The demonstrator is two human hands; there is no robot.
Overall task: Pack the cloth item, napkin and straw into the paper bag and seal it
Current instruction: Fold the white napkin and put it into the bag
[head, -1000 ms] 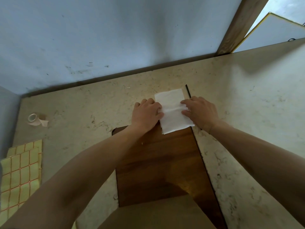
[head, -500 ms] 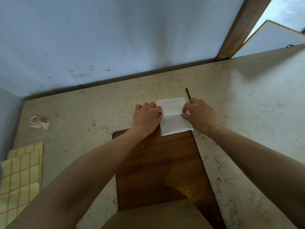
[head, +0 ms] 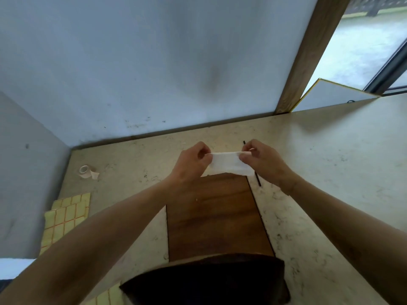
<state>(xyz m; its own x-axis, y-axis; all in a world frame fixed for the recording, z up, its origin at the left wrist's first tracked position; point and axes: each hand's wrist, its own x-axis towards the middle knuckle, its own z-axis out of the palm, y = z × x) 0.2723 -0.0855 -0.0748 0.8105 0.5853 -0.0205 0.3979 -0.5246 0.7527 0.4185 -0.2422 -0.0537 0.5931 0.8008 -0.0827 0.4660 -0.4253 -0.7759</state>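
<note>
Starting at the left edge, a yellow cloth [head: 66, 219] with an orange grid lies flat on the pale speckled counter [head: 330, 168], close to the grey side wall. Just beyond it, nearer the back wall, sits a small roll of tape [head: 84, 170] with a loose end trailing to its right; it is well apart from both hands.

Further right, the left hand [head: 191, 164] is raised above the counter, thumb and fingertips pinched shut on the left end of a white napkin [head: 229, 165]. The napkin is folded into a narrow band and stretches level between the two hands, lifted off the surface, its lower edge hanging just over the far end of a dark wooden board [head: 215, 216]. That board lies flat on the counter beneath the forearms and runs back toward the person. At its near end the dark open mouth of a brown paper bag [head: 204, 280] takes up the bottom of the view, with more of the yellow grid showing beside its left corner.

On the right, the right hand [head: 262, 161] pinches the napkin's other end in the same way, so both hands are closed on it, held apart by its length. A thin black straw [head: 257, 179] lies on the counter just beside the board's right edge, partly hidden behind the right hand.
</note>
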